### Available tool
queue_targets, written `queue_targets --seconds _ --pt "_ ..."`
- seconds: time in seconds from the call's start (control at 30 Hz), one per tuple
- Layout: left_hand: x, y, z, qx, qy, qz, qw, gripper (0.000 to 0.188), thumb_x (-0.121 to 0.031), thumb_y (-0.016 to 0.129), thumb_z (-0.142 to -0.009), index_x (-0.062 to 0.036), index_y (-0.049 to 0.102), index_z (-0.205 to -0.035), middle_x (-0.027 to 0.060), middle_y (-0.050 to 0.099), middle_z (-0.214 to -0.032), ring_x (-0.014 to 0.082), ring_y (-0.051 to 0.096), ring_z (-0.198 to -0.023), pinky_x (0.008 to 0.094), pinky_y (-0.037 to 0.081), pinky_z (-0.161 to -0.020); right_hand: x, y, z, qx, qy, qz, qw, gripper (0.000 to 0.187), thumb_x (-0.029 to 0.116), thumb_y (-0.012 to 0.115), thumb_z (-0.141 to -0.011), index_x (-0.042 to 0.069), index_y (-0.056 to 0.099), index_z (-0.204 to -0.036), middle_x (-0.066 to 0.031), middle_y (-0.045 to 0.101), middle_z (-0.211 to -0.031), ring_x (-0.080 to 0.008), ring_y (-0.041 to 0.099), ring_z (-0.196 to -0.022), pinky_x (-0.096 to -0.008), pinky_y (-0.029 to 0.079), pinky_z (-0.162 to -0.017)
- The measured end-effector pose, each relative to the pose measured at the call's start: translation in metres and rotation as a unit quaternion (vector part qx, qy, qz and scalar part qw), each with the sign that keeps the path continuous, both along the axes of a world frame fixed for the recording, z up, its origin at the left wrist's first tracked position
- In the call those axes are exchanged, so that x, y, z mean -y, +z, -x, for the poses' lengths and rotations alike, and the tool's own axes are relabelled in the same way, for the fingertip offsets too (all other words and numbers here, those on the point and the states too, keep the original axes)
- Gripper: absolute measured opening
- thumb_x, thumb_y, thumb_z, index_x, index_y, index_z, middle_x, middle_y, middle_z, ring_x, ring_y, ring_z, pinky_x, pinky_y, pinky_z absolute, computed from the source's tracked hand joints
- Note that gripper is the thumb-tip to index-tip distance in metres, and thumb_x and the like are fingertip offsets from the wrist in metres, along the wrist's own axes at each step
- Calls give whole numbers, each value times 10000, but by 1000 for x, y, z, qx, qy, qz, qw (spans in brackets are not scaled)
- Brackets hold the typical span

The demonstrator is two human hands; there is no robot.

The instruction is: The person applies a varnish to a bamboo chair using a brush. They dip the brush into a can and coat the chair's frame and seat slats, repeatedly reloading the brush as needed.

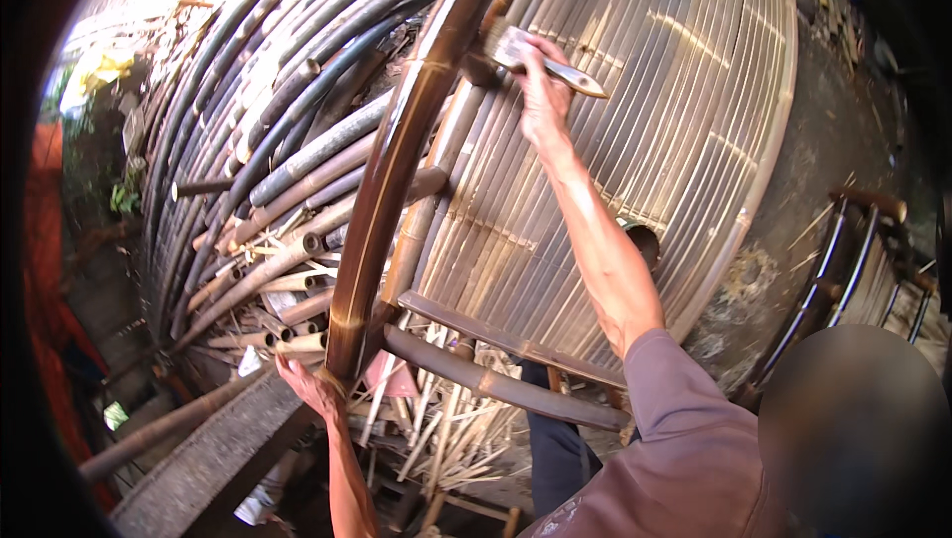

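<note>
My right hand [543, 92] is closed around a flat paintbrush [577, 79] with a pale handle. Its bristles point left, touching or close to a short bamboo crosspiece beside the thick, glossy dark-brown bamboo pole [382, 191]. That pole curves up along the side of a slatted bamboo panel [615, 131], which lies under my right forearm. My left hand [314, 389] is at the pole's lower end, fingers stretched out to the left. Whether its palm presses on the pole is hard to see. Two bamboo rails [496, 384] cross in front of my body.
Long bamboo poles [327, 57] lie heaped at the left, with cut ends sticking out. A rough wooden beam [213, 459] runs below my left hand. Splinters and strips [476, 439] litter the floor. Another bamboo frame [843, 270] stands at the right, and orange cloth [48, 240] hangs far left.
</note>
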State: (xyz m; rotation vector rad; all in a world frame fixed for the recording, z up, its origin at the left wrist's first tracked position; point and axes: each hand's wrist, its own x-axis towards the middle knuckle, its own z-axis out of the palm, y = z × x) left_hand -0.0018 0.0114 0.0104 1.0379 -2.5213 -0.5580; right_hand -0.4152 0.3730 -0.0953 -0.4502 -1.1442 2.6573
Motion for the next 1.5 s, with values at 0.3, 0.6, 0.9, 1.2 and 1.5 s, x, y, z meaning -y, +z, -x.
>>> queue_targets --seconds 0.3,0.6,0.9,1.2,1.5 --pt "5 5 -8 47 39 -62 996 712 -534 351 -1000 -60 263 -1524 161 299 -1546 278 260 -1454 495 141 -1163 67 -98 3 32 -65 -20 997 184 191 616 -968 58 629 -1094 -47 630 -1074 -168 600 -1020 -351 547 -897" --pt "17 3 -6 103 61 -44 992 755 -586 320 -984 -80 234 -1538 145 293 -1557 279 258 -1458 518 167 -1152 71 -134 6 110 -120 -38 986 144 213 638 -946 124 721 -1023 -27 705 -879 -104 632 -738 -237 520 -689" --pt "19 -5 4 87 6 -62 994 802 -628 309 -974 -64 217 -1536 163 269 -1571 301 239 -1469 548 183 -1139 31 -149 19 -227 104 -683 687 231 36 537 -924 205 667 -1015 -145 653 -1217 -304 636 -1125 -344 573 -952" --pt "7 -2 5 68 3 -55 996 757 -591 289 -989 -66 231 -1531 164 320 -1544 297 257 -1461 539 188 -1136 10 -91 -13 -239 -25 -577 780 169 282 605 -936 161 723 -951 -165 697 -1138 -296 686 -1050 -409 586 -888" --pt "11 -3 5 52 -16 -80 995 701 -531 305 -1011 -56 263 -1524 163 317 -1540 281 253 -1462 500 192 -1149 -18 -70 69 -162 -31 -289 943 113 143 661 -901 66 723 -954 -48 736 -843 -146 701 -671 -266 583 -579"
